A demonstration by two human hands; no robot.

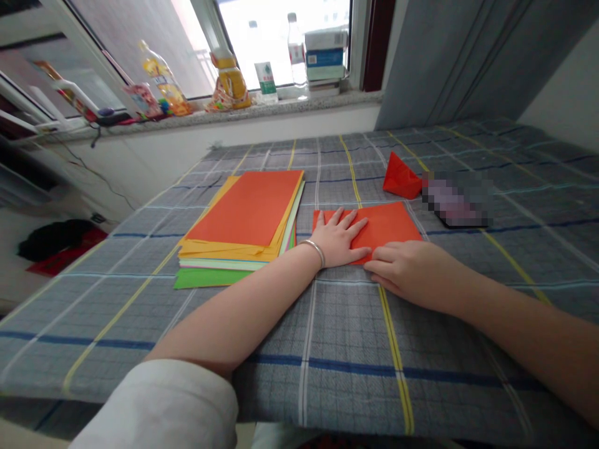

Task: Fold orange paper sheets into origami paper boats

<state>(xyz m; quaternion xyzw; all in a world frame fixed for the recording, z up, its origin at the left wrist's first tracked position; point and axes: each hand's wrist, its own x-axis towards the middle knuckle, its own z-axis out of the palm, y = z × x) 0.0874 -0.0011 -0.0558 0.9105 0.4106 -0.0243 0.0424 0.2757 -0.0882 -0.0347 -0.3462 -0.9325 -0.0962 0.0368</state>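
Note:
A sheet of orange-red paper [386, 223] lies on the checked cloth in front of me, and it looks folded over into a rectangle. My left hand [337, 240] presses flat on its left part with the fingers spread; a silver bangle circles that wrist. At the near edge of the paper, my right hand [407, 269] is closed, its fingers curled together on the edge. The thumb of that hand is mostly hidden. Just beyond the sheet stands a folded red paper shape [401, 177] with a pointed top.
To the left lies a stack of coloured paper [253, 206], orange on top, with yellow, white and green sheets below. A blurred phone-like object [456, 202] rests at the right. Bottles [296, 53] and boxes [325, 56] line the windowsill behind the cloth-covered surface [346, 330].

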